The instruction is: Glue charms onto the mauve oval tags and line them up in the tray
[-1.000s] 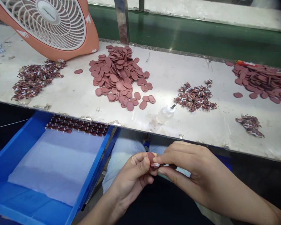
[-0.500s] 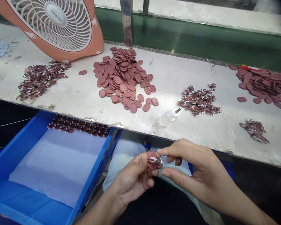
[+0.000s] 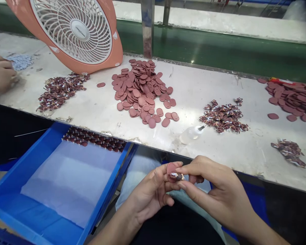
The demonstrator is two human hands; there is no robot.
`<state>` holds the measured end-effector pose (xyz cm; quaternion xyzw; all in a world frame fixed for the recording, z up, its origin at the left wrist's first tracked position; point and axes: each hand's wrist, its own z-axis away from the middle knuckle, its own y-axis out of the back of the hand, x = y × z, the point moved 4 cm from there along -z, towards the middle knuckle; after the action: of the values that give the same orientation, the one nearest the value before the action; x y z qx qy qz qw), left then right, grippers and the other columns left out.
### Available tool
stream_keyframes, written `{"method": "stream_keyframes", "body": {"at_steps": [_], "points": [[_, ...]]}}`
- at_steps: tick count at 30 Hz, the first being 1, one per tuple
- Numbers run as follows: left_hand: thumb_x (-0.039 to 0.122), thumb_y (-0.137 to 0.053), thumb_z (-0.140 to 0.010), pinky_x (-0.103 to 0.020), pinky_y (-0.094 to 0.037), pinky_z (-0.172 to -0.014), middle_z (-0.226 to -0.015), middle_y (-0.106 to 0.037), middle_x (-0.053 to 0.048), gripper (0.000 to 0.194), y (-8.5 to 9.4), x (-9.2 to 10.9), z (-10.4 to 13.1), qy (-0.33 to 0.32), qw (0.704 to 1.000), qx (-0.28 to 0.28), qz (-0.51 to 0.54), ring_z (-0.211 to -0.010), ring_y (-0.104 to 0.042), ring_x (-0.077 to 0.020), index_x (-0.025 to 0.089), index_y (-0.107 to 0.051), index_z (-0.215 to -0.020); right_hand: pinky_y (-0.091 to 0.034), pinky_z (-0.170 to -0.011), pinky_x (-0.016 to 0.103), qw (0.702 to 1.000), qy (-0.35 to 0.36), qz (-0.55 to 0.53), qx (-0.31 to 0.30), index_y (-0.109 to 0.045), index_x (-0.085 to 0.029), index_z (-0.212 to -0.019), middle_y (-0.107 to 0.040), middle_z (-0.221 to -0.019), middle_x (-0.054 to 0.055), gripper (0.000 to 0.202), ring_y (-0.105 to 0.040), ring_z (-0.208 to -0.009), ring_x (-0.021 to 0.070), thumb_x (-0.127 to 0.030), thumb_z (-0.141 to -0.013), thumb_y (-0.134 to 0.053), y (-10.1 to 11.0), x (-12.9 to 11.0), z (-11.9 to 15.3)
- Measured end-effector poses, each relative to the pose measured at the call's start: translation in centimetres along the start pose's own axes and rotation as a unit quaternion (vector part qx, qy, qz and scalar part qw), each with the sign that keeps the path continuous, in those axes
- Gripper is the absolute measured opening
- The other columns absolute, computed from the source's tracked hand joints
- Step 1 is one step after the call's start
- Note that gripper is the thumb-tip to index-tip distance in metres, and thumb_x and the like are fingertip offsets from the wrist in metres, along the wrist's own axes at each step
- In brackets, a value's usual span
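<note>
My left hand [image 3: 153,190] is closed on a small reddish-brown oval disc [image 3: 171,167], held upright between thumb and fingers just below the bench edge. Against the disc's face lies a tiny dark brown, white and tan piece [image 3: 177,176]; its exact kind is too small to make out. My right hand [image 3: 214,187] has its index finger and thumb closed around the right end of that piece, partly covering it. On the bench ahead is a heap of the same oval discs [image 3: 142,92]. A clear squeeze bottle with a needle tip [image 3: 191,135] lies near the edge.
Piles of small brown pieces lie left [image 3: 61,90] and right [image 3: 224,116]. More discs [image 3: 293,98] sit far right. An orange fan [image 3: 119,51] stands behind. A blue drawer [image 3: 111,190] holds rows of assembled pieces [image 3: 94,139]. Another person's hand [image 3: 1,75] is at far left.
My right fingers have come in from beside the disc and closed on the small piece. The view has shifted left, and another person's hand has appeared at the far left.
</note>
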<state>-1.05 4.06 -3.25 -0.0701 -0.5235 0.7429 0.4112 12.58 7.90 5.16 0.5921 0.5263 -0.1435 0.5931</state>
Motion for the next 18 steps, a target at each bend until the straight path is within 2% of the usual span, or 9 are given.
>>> {"method": "stream_keyframes", "body": {"at_steps": [2, 4, 6, 9, 15, 16, 18], "points": [[0.058, -0.08, -0.069, -0.013, -0.051, -0.049, -0.094, -0.068, -0.006, 0.058, 0.1, 0.2, 0.2, -0.043, 0.998, 0.05, -0.008, -0.073, -0.063, -0.0102, 0.018, -0.071, -0.11, -0.048, -0.06, 0.023, 0.995, 0.036, 0.069, 0.058, -0.066, -0.021, -0.105, -0.061, -0.072, -0.002, 0.02, -0.057, -0.066, 0.0107, -0.011, -0.088, -0.066, -0.2, -0.2, 0.1], [0.049, -0.084, -0.068, -0.013, -0.049, -0.047, -0.081, -0.064, 0.0, 0.043, 0.2, 0.7, 0.5, -0.12, 0.986, 0.112, -0.032, -0.063, -0.058, -0.0073, 0.02, -0.072, -0.097, -0.048, -0.062, 0.026, 0.979, 0.09, 0.144, 0.11, -0.065, -0.017, -0.105, -0.062, -0.073, 0.0, 0.022, -0.055, -0.066, 0.0125, -0.006, -0.086, -0.067, -0.6, -0.4, 0.3], [0.041, -0.087, -0.066, -0.014, -0.047, -0.045, -0.071, -0.059, 0.003, 0.035, 0.0, 1.3, 0.8, -0.188, 0.969, 0.147, -0.066, -0.054, -0.05, -0.0052, 0.019, -0.07, -0.087, -0.048, -0.063, 0.029, 0.959, 0.149, 0.2, 0.132, -0.064, -0.012, -0.108, -0.065, -0.075, 0.003, 0.026, -0.054, -0.067, 0.0144, -0.003, -0.084, -0.069, -1.4, -0.5, 0.4], [0.037, -0.089, -0.063, -0.015, -0.043, -0.042, -0.071, -0.061, 0.002, 0.034, -0.2, 1.8, 1.0, -0.226, 0.954, 0.173, -0.099, -0.049, -0.046, -0.004, 0.017, -0.067, -0.08, -0.045, -0.062, 0.031, 0.942, 0.204, 0.233, 0.128, -0.063, -0.006, -0.112, -0.066, -0.075, 0.006, 0.03, -0.053, -0.068, 0.0162, -0.002, -0.083, -0.071, -2.7, -0.4, 0.4], [0.039, -0.085, -0.066, -0.016, -0.039, -0.041, -0.07, -0.058, 0.003, 0.034, 0.7, 2.5, 1.9, -0.242, 0.935, 0.242, -0.096, -0.048, -0.044, -0.004, 0.017, -0.06, -0.073, -0.043, -0.063, 0.035, 0.932, 0.255, 0.24, 0.092, -0.065, -0.002, -0.108, -0.068, -0.077, 0.009, 0.029, -0.053, -0.068, 0.0176, -0.001, -0.08, -0.074, -4.8, -1.0, -0.7], [0.041, -0.084, -0.066, -0.017, -0.039, -0.041, -0.072, -0.06, 0.001, 0.034, 1.3, 2.8, 2.3, -0.249, 0.924, 0.268, -0.11, -0.05, -0.047, -0.0054, 0.017, -0.061, -0.074, -0.043, -0.063, 0.035, 0.93, 0.265, 0.239, 0.087, -0.065, -0.001, -0.109, -0.068, -0.075, 0.009, 0.032, -0.053, -0.067, 0.0175, -0.001, -0.079, -0.075, -4.9, -1.2, -0.7], [0.044, -0.082, -0.066, -0.019, -0.041, -0.042, -0.082, -0.065, -0.003, 0.034, 3.3, 4.1, 3.4, -0.276, 0.882, 0.344, -0.165, -0.057, -0.054, -0.009, 0.017, -0.063, -0.077, -0.042, -0.062, 0.034, 0.926, 0.289, 0.228, 0.084, -0.066, 0.0, -0.108, -0.066, -0.07, 0.006, 0.033, -0.052, -0.064, 0.0163, -0.002, -0.077, -0.077, -4.7, -1.6, -0.6]]}}
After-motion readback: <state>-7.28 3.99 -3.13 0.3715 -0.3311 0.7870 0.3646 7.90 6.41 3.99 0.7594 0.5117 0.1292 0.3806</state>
